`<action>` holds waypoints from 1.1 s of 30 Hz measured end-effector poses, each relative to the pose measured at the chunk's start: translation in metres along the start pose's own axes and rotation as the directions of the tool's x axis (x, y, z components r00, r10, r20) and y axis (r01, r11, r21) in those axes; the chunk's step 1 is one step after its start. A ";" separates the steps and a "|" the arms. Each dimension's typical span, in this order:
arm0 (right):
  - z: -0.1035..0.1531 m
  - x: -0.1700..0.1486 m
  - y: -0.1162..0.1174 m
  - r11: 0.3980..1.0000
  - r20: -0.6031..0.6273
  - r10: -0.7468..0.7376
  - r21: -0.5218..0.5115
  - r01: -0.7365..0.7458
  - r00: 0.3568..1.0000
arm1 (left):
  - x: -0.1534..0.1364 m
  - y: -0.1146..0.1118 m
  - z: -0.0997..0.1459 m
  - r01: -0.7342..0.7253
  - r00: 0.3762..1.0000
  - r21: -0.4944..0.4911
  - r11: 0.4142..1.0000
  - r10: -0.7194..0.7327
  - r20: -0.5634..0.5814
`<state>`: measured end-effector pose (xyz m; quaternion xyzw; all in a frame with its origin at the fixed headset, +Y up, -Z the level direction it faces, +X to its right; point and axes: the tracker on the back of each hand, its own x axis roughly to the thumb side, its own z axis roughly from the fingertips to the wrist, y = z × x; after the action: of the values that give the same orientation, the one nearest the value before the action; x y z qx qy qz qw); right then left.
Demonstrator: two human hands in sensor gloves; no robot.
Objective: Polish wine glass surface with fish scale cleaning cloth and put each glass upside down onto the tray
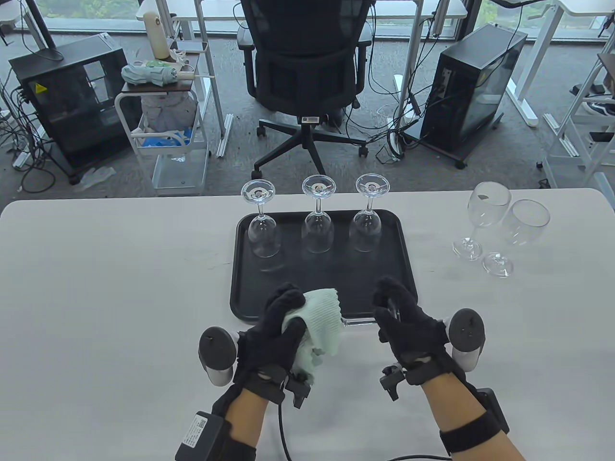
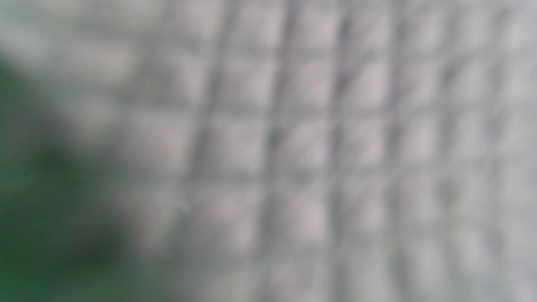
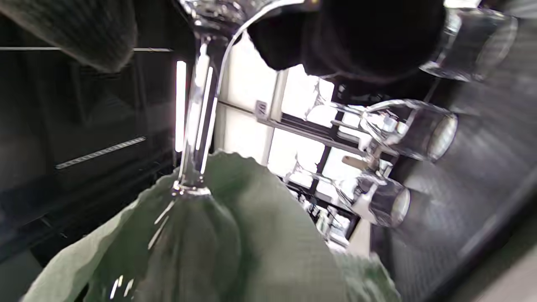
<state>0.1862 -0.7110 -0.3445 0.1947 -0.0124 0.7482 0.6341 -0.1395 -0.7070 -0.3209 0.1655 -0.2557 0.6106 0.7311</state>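
A black tray [image 1: 336, 273] lies mid-table with three wine glasses upside down along its far side [image 1: 263, 230] [image 1: 317, 225] [image 1: 367, 223]. Over the tray's near edge a fourth wine glass lies sideways between my hands, and only its stem [image 1: 358, 321] shows. My left hand [image 1: 288, 312] grips the pale green cloth [image 1: 319, 317] wrapped round the bowl. My right hand [image 1: 391, 302] curls round the glass's foot end. In the right wrist view the stem [image 3: 197, 113] runs down into the cloth [image 3: 260, 235]. The cloth's weave [image 2: 293, 147] fills the left wrist view as a blur.
Two more wine glasses stand upright on the white table, right of the tray [image 1: 485, 206] [image 1: 523, 225]. An office chair [image 1: 307, 62], a trolley [image 1: 163, 120] and computer cases stand on the floor beyond the table's far edge.
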 end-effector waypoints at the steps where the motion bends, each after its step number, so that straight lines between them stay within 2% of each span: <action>1: 0.000 0.001 0.000 1.000 0.019 -0.008 0.011 0.008 1.000 | 0.000 0.002 -0.001 0.003 1.000 0.011 1.000 -0.003 -0.004; 3: 0.003 0.006 0.002 0.998 0.120 0.063 -0.032 -0.060 0.991 | 0.002 0.006 -0.003 -0.044 0.999 -0.003 0.999 0.044 -0.026; 4: 0.004 0.012 0.002 0.991 0.216 0.129 -0.044 -0.123 0.968 | 0.001 0.008 -0.002 -0.039 0.998 0.013 0.999 0.039 -0.043; 5: 0.006 0.018 0.002 0.961 0.342 0.275 -0.075 -0.266 0.898 | -0.001 0.010 -0.002 -0.092 0.993 0.040 0.995 0.095 -0.068; 6: 0.010 0.023 0.003 0.913 0.402 0.408 -0.154 -0.379 0.820 | -0.001 0.010 -0.002 -0.169 0.979 0.039 0.985 0.172 -0.107; 7: 0.014 0.028 0.004 0.862 0.440 0.507 -0.251 -0.441 0.741 | -0.001 0.009 -0.001 -0.201 0.973 0.013 0.979 0.201 -0.114; 8: 0.015 0.031 0.005 0.840 0.465 0.543 -0.290 -0.460 0.699 | 0.000 0.008 -0.001 -0.200 0.974 -0.009 0.980 0.197 -0.113; 9: 0.015 0.032 0.004 0.841 0.461 0.540 -0.308 -0.445 0.704 | 0.002 0.007 -0.001 -0.184 0.978 -0.014 0.983 0.182 -0.101; 11: 0.013 0.030 0.004 0.919 0.395 0.390 -0.217 -0.328 0.831 | 0.007 0.004 0.000 -0.151 0.987 -0.003 0.989 0.150 -0.062; 12: 0.012 0.028 0.003 0.935 0.341 0.345 -0.203 -0.290 0.875 | 0.010 0.003 -0.001 -0.127 0.992 -0.010 0.992 0.127 -0.022; 13: 0.011 0.024 0.002 0.960 0.257 0.266 -0.160 -0.231 0.929 | 0.013 0.003 -0.001 -0.095 0.995 -0.016 0.995 0.095 0.010; 14: 0.009 0.020 0.003 0.986 0.116 0.157 -0.069 -0.150 0.981 | 0.017 0.004 -0.001 -0.034 0.998 -0.005 0.999 0.035 0.047; 15: 0.009 0.019 0.003 0.992 0.093 0.127 -0.018 -0.126 0.988 | 0.018 0.005 0.000 0.000 0.999 0.015 1.000 0.000 0.050; 16: 0.009 0.021 0.004 0.991 0.158 0.132 0.005 -0.134 0.979 | 0.018 0.007 -0.001 -0.003 0.999 0.021 1.000 0.002 0.046; 17: 0.011 0.023 0.004 0.972 0.219 0.236 -0.047 -0.232 0.947 | 0.018 0.008 -0.001 -0.037 0.999 0.002 0.999 0.037 0.036; 18: 0.012 0.028 0.004 0.939 0.309 0.345 -0.106 -0.328 0.887 | 0.018 0.009 -0.001 -0.042 0.999 0.004 0.999 0.042 0.015; 20: 0.018 0.039 0.005 0.806 0.458 0.588 -0.262 -0.531 0.666 | 0.014 0.010 -0.002 -0.115 0.993 0.006 0.993 0.115 -0.040; 21: 0.020 0.042 0.004 0.769 0.489 0.635 -0.320 -0.554 0.599 | 0.013 0.010 -0.002 -0.135 0.989 -0.006 0.991 0.134 -0.063; 22: 0.021 0.043 0.004 0.762 0.507 0.643 -0.344 -0.549 0.574 | 0.012 0.009 -0.002 -0.174 0.982 -0.020 0.984 0.172 -0.081; 23: 0.022 0.044 0.004 0.778 0.507 0.625 -0.345 -0.526 0.593 | 0.011 0.008 -0.001 -0.189 0.979 -0.018 0.982 0.186 -0.082; 26: 0.018 0.034 0.003 0.896 0.425 0.443 -0.241 -0.373 0.790 | 0.013 0.004 0.000 -0.136 0.989 -0.019 0.991 0.135 -0.053; 27: 0.016 0.031 0.003 0.918 0.387 0.393 -0.212 -0.334 0.834 | 0.013 0.004 0.000 -0.115 0.993 -0.014 0.993 0.115 -0.030; 29: 0.012 0.022 0.003 0.976 0.178 0.208 -0.098 -0.193 0.962 | 0.016 0.004 0.000 -0.060 0.998 -0.002 0.998 0.060 0.034; 30: 0.013 0.021 0.004 0.990 0.134 0.142 -0.029 -0.139 0.981 | 0.016 0.006 0.001 -0.028 0.999 0.015 0.999 0.028 0.042; 32: 0.013 0.025 0.004 0.974 0.225 0.226 -0.037 -0.223 0.948 | 0.015 0.008 -0.001 -0.051 0.998 0.007 0.999 0.050 0.032; 33: 0.015 0.031 0.005 0.919 0.326 0.392 -0.103 -0.380 0.860 | 0.015 0.009 0.000 -0.061 0.998 0.004 0.998 0.061 -0.005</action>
<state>0.1825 -0.6869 -0.3197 0.3032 -0.1734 0.8147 0.4630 -0.1467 -0.6931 -0.3134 0.1572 -0.2575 0.6336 0.7124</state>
